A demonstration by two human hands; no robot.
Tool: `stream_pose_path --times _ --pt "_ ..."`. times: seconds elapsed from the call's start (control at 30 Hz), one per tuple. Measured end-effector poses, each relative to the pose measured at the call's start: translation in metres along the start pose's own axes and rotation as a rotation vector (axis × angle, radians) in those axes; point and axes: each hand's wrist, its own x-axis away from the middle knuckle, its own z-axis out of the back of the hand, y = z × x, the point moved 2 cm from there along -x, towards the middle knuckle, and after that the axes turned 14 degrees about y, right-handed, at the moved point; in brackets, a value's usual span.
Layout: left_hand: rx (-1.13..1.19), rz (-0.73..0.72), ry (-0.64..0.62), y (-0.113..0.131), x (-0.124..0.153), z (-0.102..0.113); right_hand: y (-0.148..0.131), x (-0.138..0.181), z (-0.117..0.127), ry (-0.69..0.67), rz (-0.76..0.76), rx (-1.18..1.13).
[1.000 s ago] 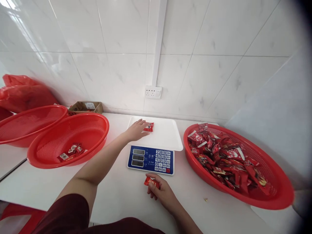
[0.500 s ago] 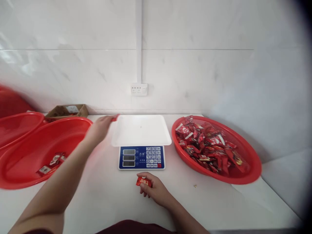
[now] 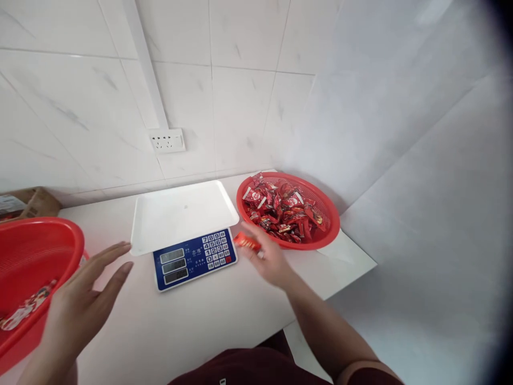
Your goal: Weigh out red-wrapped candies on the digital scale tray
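My right hand point(image 3: 266, 256) pinches a small red wrapped snack packet point(image 3: 247, 241), held just right of the scale's keypad. My left hand point(image 3: 90, 299) is open, thumb and fingers apart and nothing between them. Its fingertips are close to the near-left corner of the scale's white tray point(image 3: 180, 214); whether they touch it I cannot tell. The blue digital scale point(image 3: 196, 259) shows faint digits on its displays. A red basket point(image 3: 334, 222) to the right holds many red snack packets point(image 3: 280, 208). Another red basket point(image 3: 76, 240) on the left holds several packets point(image 3: 30, 307).
A cardboard box point(image 3: 44, 200) stands behind the left basket. The white table point(image 3: 224, 310) ends at an edge on the right. A power socket point(image 3: 167, 140) is on the tiled wall behind the scale.
The view has turned right. My left hand has come back from the tray's far-left corner, and its small red piece is gone. My right hand has moved toward the right basket with its packet.
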Motion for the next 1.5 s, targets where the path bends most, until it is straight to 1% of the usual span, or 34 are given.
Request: stream_pose_path --times 0.03,0.07,0.13,0.17,0.2,0.23,0.3,0.33,0.37,0.4,0.43,0.57,0.67,0.8,0.9,1.0,1.07,1.17,1.27,1.37,1.5 --pt "-0.089 -0.024 0.017 0.014 -0.002 -0.005 -0.002 -0.012 0.017 0.040 0.020 0.109" --pt "-0.103 -0.047 0.009 0.027 -0.004 -0.009 -0.001 -0.025 0.033 0.071 0.027 0.234" --pt "-0.042 -0.082 -0.016 0.049 -0.012 -0.017 0.007 -0.050 0.061 0.117 -0.012 0.488" --pt "0.025 -0.097 -0.032 0.057 -0.015 -0.022 0.014 -0.061 0.070 0.093 -0.050 0.591" --pt "0.094 -0.109 -0.046 0.064 -0.018 -0.026 0.022 -0.071 0.076 0.012 -0.085 0.669" --pt "0.160 -0.115 -0.065 0.070 -0.020 -0.031 0.030 -0.079 0.079 -0.102 -0.107 0.707" --pt "0.263 -0.118 -0.121 0.078 -0.020 -0.042 0.043 -0.090 0.076 -0.344 -0.121 0.700" --pt "0.299 -0.116 -0.157 0.082 -0.018 -0.047 0.048 -0.093 0.072 -0.440 -0.125 0.676" --pt "0.327 -0.111 -0.194 0.084 -0.016 -0.051 0.053 -0.095 0.067 -0.508 -0.134 0.654" --pt "0.347 -0.107 -0.227 0.086 -0.014 -0.055 0.057 -0.096 0.063 -0.543 -0.152 0.637" --pt "0.360 -0.104 -0.255 0.088 -0.013 -0.059 0.060 -0.098 0.058 -0.549 -0.174 0.626" --pt "0.390 -0.106 -0.330 0.087 -0.009 -0.063 0.067 -0.103 0.049 -0.482 -0.226 0.585" --pt "0.424 -0.093 -0.325 0.082 -0.012 -0.058 0.067 -0.107 0.051 -0.402 -0.237 0.527" --pt "0.516 -0.030 -0.273 0.075 -0.017 -0.051 0.067 -0.119 0.067 -0.187 -0.277 0.426" --pt "0.584 0.006 -0.242 0.071 -0.019 -0.047 0.070 -0.128 0.083 -0.036 -0.352 0.332" --pt "0.602 0.022 -0.236 0.069 -0.020 -0.047 0.073 -0.131 0.093 0.038 -0.467 0.232" --pt "0.607 0.035 -0.245 0.068 -0.020 -0.047 0.072 -0.130 0.095 0.083 -0.530 0.177" --pt "0.618 0.058 -0.258 0.069 -0.021 -0.046 0.062 -0.125 0.090 0.141 -0.576 0.104" --pt "0.639 0.080 -0.257 0.073 -0.021 -0.042 0.041 -0.124 0.073 0.166 -0.586 -0.013" --pt "0.677 0.079 -0.284 0.080 -0.017 -0.036 0.020 -0.127 0.039 0.124 -0.567 -0.198" --pt "0.745 -0.014 -0.374 0.088 -0.007 -0.026 0.004 -0.134 -0.026 -0.033 -0.470 -0.346"
